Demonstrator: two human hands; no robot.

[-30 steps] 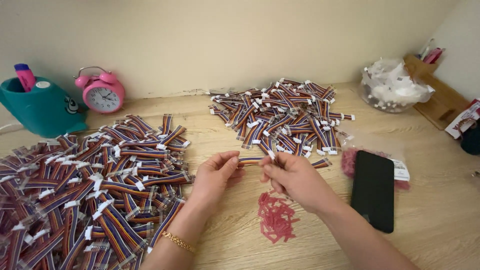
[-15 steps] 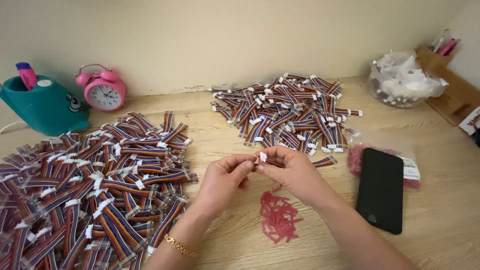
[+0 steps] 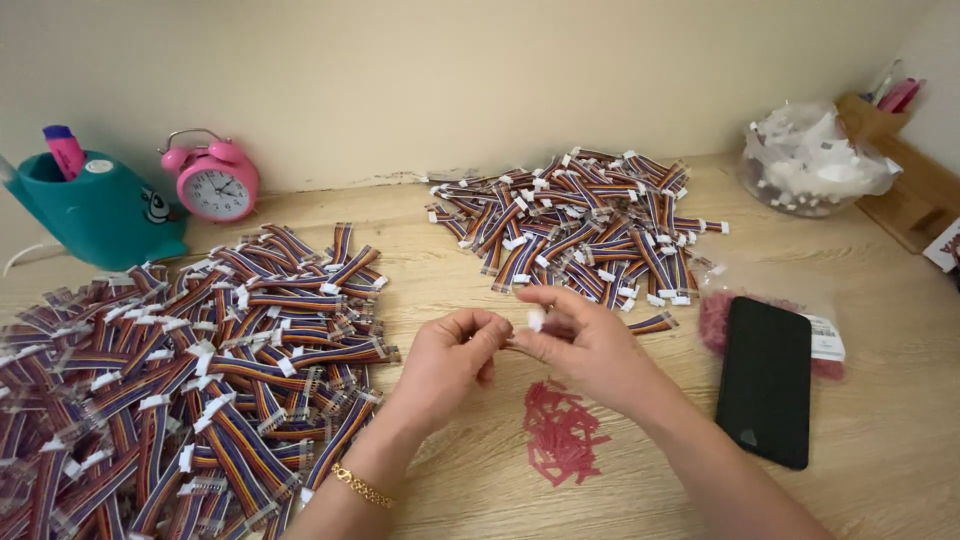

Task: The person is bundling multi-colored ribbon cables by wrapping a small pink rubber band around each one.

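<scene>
My left hand (image 3: pixel 450 360) and my right hand (image 3: pixel 585 345) meet at the middle of the wooden desk (image 3: pixel 430 275), fingertips together. Between them I pinch a folded ribbon cable with a white connector (image 3: pixel 536 318) showing at the fingertips; the rest of the cable is hidden by my fingers. A small heap of red twist ties (image 3: pixel 560 435) lies just below my right hand. A gold bracelet (image 3: pixel 362 487) sits on my left wrist.
A big pile of bundled rainbow cables (image 3: pixel 190 370) fills the left. A smaller pile (image 3: pixel 585 225) lies at the back centre. A black phone (image 3: pixel 767 380) rests on a bag at right. A pink alarm clock (image 3: pixel 215 180), teal holder (image 3: pixel 95 215) and a clear bowl (image 3: pixel 810 165) stand at the back.
My hands have come together from holding the cable stretched out between them; the cable is now folded up and mostly hidden in my fingertips. The view has shifted slightly.
</scene>
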